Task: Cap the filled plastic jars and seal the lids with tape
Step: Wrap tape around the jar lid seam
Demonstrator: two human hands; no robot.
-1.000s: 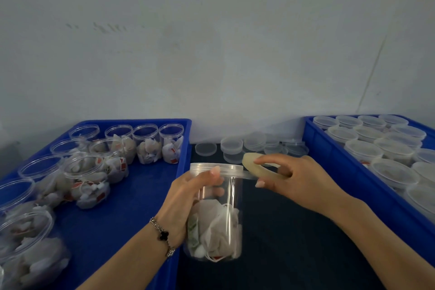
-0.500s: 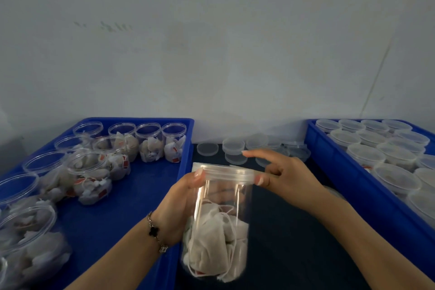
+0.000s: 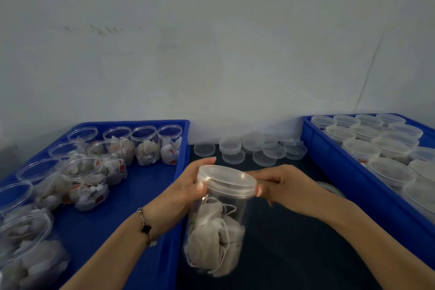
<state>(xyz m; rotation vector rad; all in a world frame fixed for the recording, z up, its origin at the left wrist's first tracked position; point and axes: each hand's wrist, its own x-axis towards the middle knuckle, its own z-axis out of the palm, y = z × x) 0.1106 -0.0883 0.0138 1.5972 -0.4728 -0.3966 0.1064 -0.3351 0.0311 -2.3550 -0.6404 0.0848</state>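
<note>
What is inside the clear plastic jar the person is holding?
The clear plastic jar, capped with a translucent lid, holds pale tea bags with white strings. The left hand covers part of its upper wall, hiding whatever is behind it.

A pale, scuffed wall (image 3: 211,54) fills the view from 10 to 2 o'clock. A dark worktop (image 3: 294,242) lies at 5 o'clock between two blue crates.

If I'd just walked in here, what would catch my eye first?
Probably the clear plastic jar of white tea bags held mid-frame, the left hand and right hand at its translucent lid. Then the blue plastic crate of uncapped jars at left, and the blue crate of capped jars at right.
</note>
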